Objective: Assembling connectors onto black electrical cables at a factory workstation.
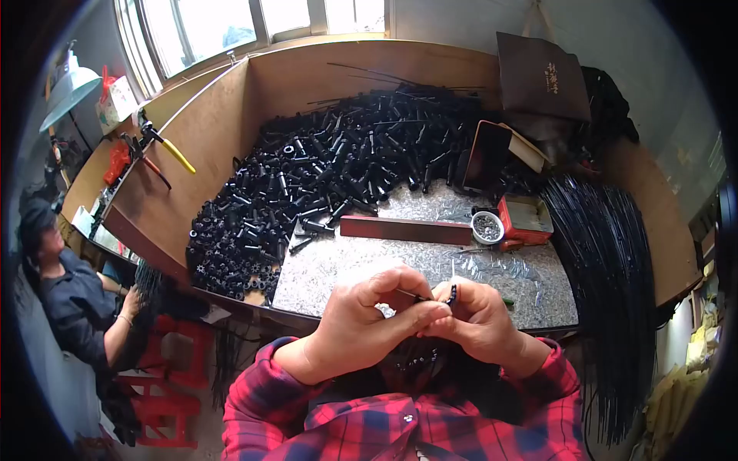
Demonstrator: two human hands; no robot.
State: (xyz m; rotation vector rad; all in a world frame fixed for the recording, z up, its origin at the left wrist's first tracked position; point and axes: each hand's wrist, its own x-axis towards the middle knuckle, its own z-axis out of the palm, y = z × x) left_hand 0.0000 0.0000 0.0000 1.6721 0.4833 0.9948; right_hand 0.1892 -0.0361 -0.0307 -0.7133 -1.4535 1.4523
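Note:
My left hand and my right hand meet close to my chest, over the near edge of a patterned metal plate. Between the fingertips they pinch a small black part, a thin rod with a little ribbed piece at its right end. Both hands are closed around it. My forearms wear red plaid sleeves. A big heap of black plastic tubes fills the back of the wooden bench.
A long dark red bar lies across the plate. A small round dish of tiny metal bits and a red box stand to the right. A bundle of long black rods hangs off the right edge. Another person sits at left.

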